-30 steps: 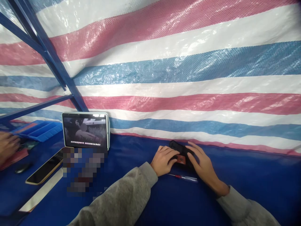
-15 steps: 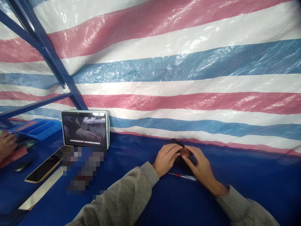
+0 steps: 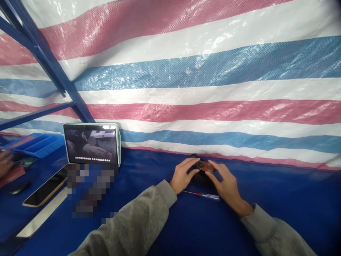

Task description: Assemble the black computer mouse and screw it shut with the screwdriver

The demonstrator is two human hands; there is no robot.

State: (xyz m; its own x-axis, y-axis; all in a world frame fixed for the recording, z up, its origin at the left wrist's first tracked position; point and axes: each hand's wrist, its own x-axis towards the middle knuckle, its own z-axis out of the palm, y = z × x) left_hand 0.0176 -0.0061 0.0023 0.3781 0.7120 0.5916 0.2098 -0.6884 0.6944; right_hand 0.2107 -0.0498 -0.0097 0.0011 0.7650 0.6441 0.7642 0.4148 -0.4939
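A small orange-brown circuit board [image 3: 207, 166] with dark parts on it is held between my two hands. My left hand [image 3: 183, 175] pinches its left end between thumb and fingers. On the board's right end, my right hand [image 3: 226, 181] closes its thumb and fingertips. Under and behind the board lies a black object [image 3: 204, 180], partly covered by the hands, so its kind is unclear. Just in front of them, a screwdriver [image 3: 206, 195] with a clear handle and a red collar rests on the blue table [image 3: 207, 227].
To the left, a tablet [image 3: 92, 144] in a pale case stands upright, playing a video. A phone [image 3: 48, 185] lies beside a pale strip [image 3: 44, 213]. Farther left are a blue compartment tray [image 3: 44, 145] and another person's hand [image 3: 5, 163]. Striped sheeting [image 3: 207, 110] hangs behind.
My fingers have spread toward the board's ends, so more of it shows, including its dark parts at the left. The whole view has shifted slightly.
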